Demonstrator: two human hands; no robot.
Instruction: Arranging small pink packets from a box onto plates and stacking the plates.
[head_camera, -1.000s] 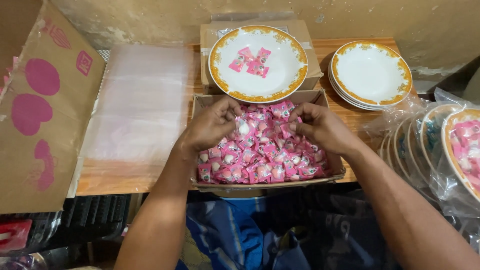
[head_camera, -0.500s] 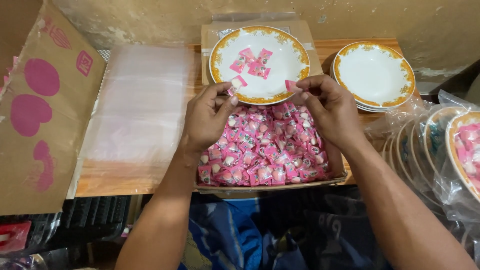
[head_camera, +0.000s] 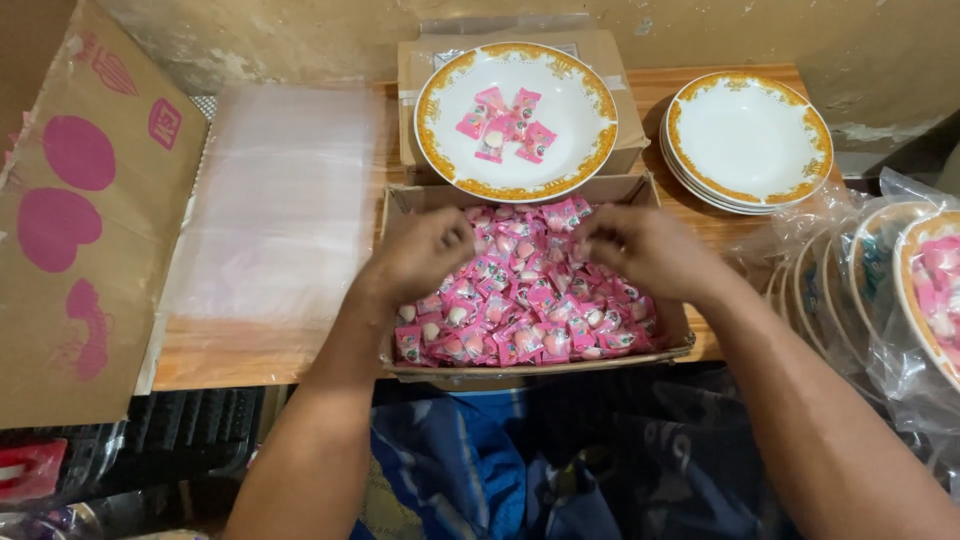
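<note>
A shallow cardboard box (head_camera: 400, 200) holds a heap of small pink wrapped candies (head_camera: 520, 300). My left hand (head_camera: 420, 255) and my right hand (head_camera: 640, 245) rest on the heap at the box's far end, fingers curled down into the candies. The fingertips are hidden and blurred, so I cannot see whether they pinch anything. Just behind the box, a white plate with a gold rim (head_camera: 570, 110) sits on a closed carton and holds several pink candies (head_camera: 505, 122).
A stack of empty gold-rimmed plates (head_camera: 748, 140) stands at the back right. Plates wrapped in clear plastic (head_camera: 900, 290) lean at the right. A pile of clear plastic bags (head_camera: 275, 200) lies left of the box. A cardboard flap with pink hearts (head_camera: 80, 200) rises at far left.
Half a second ago both hands were up at the plate's rim holding candies. They have dropped back onto the heap in the box, and the plate holds more candies.
</note>
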